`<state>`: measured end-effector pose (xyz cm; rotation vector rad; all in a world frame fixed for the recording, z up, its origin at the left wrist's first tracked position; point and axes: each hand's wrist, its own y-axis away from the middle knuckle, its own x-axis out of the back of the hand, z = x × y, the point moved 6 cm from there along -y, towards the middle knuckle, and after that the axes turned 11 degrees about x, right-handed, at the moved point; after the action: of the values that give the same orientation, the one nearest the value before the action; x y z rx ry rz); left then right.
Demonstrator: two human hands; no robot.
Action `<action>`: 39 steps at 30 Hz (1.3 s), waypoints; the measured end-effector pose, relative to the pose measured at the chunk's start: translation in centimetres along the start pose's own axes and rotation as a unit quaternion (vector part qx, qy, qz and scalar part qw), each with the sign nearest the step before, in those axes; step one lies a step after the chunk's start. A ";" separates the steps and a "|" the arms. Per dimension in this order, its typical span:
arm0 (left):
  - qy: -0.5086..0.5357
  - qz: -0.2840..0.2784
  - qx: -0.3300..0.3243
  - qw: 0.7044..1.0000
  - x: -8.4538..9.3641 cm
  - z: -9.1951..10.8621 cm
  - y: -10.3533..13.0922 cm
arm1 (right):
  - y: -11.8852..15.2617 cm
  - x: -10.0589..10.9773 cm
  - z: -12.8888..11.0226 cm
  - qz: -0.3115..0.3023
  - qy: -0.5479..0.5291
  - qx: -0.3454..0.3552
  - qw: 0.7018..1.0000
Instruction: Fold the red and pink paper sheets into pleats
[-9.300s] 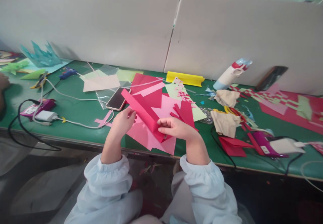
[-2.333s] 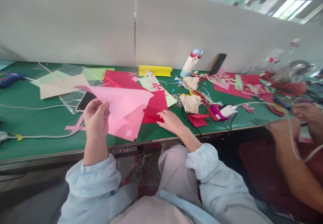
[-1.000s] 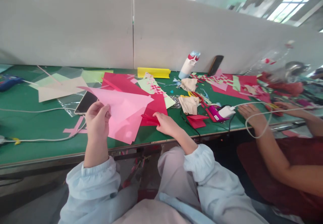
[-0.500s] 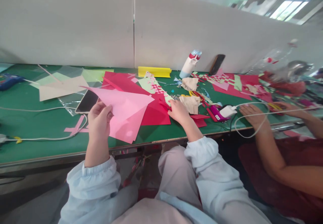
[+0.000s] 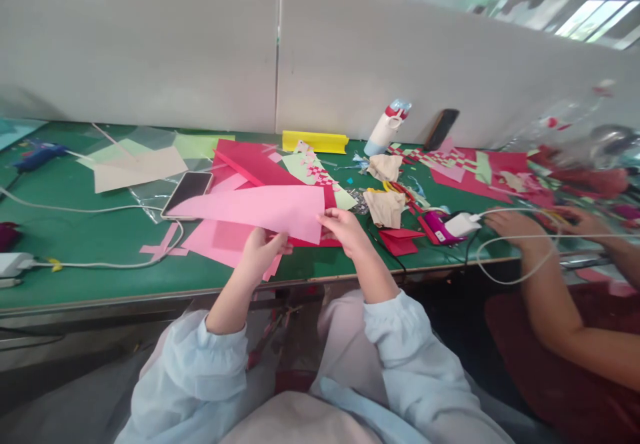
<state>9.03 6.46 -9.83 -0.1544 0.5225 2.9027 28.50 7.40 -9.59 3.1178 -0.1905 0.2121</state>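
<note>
A pink paper sheet [image 5: 270, 205], slightly curved, is lifted above the table's front part. My right hand [image 5: 347, 229] pinches its right end between thumb and fingers. At its lower edge my left hand [image 5: 261, 252] is closed, thumb on top and fingers beneath. Under the sheet lie more pink paper [image 5: 207, 241] and a stack of red paper [image 5: 240, 157]. Beyond my right hand, a light green strip [image 5: 345, 197] carries small pink and red pieces. A folded red paper piece [image 5: 400, 241] rests right of that hand.
A phone [image 5: 187, 194] with a white cable lies left of the sheet. Behind stand a yellow folded strip [image 5: 315, 142] and a white bottle [image 5: 387, 127]. Cloth finger covers [image 5: 385, 207], a purple power strip [image 5: 443, 227] and a co-worker's hands [image 5: 513, 224] are to the right.
My left hand has moved right and now grips the pink sheet's lower edge. My right hand has left the red paper and taken the sheet's right end. The view has shifted slightly left.
</note>
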 end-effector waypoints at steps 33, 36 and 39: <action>-0.620 -0.027 -0.265 0.738 0.5 -2.0 4.0 | 3.3 4.8 3.4 0.001 0.190 -0.010 0.982; -0.615 -0.037 -0.291 0.731 0.1 -1.9 4.4 | 4.0 4.5 3.6 0.000 0.160 -0.031 0.987; -0.615 -0.049 -0.302 0.727 -0.1 -1.6 4.7 | 4.6 4.2 3.6 -0.015 0.163 -0.038 0.986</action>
<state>8.33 1.57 -9.76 1.4651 -0.6331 2.2031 32.52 2.26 -12.54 2.9502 -0.1419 0.6885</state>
